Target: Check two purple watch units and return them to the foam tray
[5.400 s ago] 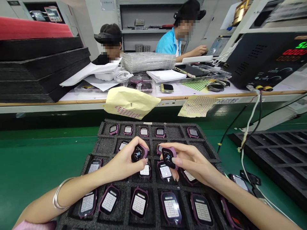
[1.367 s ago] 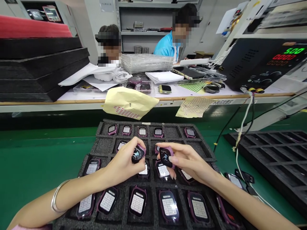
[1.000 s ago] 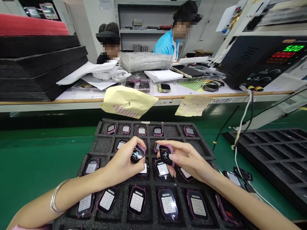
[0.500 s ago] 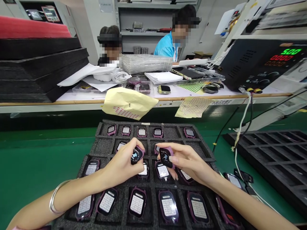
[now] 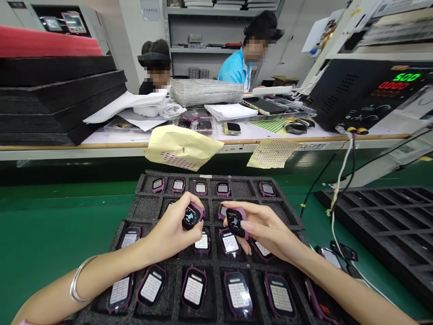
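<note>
My left hand [image 5: 179,222] is closed around a purple smartwatch body [image 5: 191,216], whose dark screen shows a blue symbol. Opposite it, my right hand [image 5: 259,223] grips a second purple smartwatch body [image 5: 235,222], thumb on its edge, with a similar lit display. Both are held above a black foam tray [image 5: 211,262] divided into compartments. In many of these lie more purple watch bodies with white grid screens, such as one watch [image 5: 194,288] in the front row. My hands partly cover the watches in the middle rows.
Behind the tray runs a workbench [image 5: 128,143] with papers, clear plastic trays [image 5: 206,91] and a power supply [image 5: 365,95]. Black foam slabs [image 5: 30,104] are stacked at left. Another foam tray [image 5: 382,225] and hanging cables [image 5: 338,189] are at right. Two people sit beyond the bench.
Both hands keep hold of their watches in nearly the same place. The watch in my left hand has turned slightly, showing more of its screen. The view has shifted a little.
</note>
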Tool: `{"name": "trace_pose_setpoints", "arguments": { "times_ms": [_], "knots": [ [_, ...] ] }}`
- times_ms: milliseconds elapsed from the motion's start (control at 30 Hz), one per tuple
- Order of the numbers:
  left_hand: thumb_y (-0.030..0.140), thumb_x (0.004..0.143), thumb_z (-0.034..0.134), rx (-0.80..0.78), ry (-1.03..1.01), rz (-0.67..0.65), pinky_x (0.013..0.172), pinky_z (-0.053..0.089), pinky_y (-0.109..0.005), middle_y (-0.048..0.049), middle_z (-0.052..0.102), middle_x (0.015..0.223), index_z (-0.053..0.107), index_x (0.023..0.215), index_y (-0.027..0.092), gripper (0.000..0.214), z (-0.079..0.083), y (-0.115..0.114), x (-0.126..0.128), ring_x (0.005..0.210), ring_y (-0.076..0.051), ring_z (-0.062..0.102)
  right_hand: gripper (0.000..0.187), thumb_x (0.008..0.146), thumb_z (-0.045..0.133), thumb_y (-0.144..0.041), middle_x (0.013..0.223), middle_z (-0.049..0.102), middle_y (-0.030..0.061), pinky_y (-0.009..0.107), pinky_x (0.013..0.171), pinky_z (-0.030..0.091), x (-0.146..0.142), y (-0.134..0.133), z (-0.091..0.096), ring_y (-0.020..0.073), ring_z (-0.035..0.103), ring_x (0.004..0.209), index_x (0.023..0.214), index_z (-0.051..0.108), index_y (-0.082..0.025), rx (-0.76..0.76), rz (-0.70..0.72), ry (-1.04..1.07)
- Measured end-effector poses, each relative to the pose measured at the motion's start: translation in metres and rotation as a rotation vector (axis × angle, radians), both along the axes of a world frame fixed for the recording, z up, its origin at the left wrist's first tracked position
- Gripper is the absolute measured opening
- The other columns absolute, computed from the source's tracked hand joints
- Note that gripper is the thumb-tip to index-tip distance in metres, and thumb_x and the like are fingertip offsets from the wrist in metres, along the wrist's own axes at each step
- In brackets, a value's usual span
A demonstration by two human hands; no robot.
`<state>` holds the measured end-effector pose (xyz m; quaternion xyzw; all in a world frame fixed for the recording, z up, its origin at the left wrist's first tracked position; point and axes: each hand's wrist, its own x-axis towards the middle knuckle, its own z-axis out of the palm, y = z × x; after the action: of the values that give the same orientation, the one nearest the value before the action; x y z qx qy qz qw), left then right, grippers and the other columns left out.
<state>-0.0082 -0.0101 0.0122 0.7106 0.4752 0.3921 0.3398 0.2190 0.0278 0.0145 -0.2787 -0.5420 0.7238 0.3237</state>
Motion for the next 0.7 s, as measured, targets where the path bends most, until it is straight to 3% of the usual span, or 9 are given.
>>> {"name": "trace_pose_setpoints", "arguments": {
  "times_ms": [467,600,700],
  "knots": [
    [0.006,0.073,0.053,0.025,-0.051,0.019,0.069,0.041,-0.024,0.0025,0.051,0.079,0.047,0.086,0.021,0.020,0.001,0.000,-0.001,0.073,-0.014,0.051,0.043,0.081,0.072,-0.031,0.092,0.067,0.0101,0.023,0.043,0.047,0.002,0.000,0.003,0.0119,0.058,0.048,0.120,0.062,-0.014,0.011,0.016,-0.014],
    [0.021,0.081,0.057,-0.246,-0.170,-0.054,0.045,0.039,-0.022,0.0053,0.050,0.073,0.045,0.095,0.022,0.019,-0.004,0.003,-0.001,0.047,-0.009,0.048,0.049,0.085,0.068,-0.029,0.097,0.066,0.0106,0.027,0.053,0.052,-0.002,0.002,0.002,0.0150,0.064,0.057,0.129,0.052,-0.016,-0.040,0.068,0.004],
    [0.026,0.082,0.059,-0.450,-0.355,-0.169,0.045,0.042,-0.022,0.0062,0.052,0.067,0.043,0.105,0.021,0.028,-0.009,0.006,0.000,0.044,-0.009,0.051,0.043,0.086,0.065,-0.029,0.102,0.065,0.0126,0.027,0.054,0.053,-0.003,0.003,0.001,0.0164,0.065,0.062,0.125,0.053,-0.015,-0.066,0.093,0.008]
  ]
}}
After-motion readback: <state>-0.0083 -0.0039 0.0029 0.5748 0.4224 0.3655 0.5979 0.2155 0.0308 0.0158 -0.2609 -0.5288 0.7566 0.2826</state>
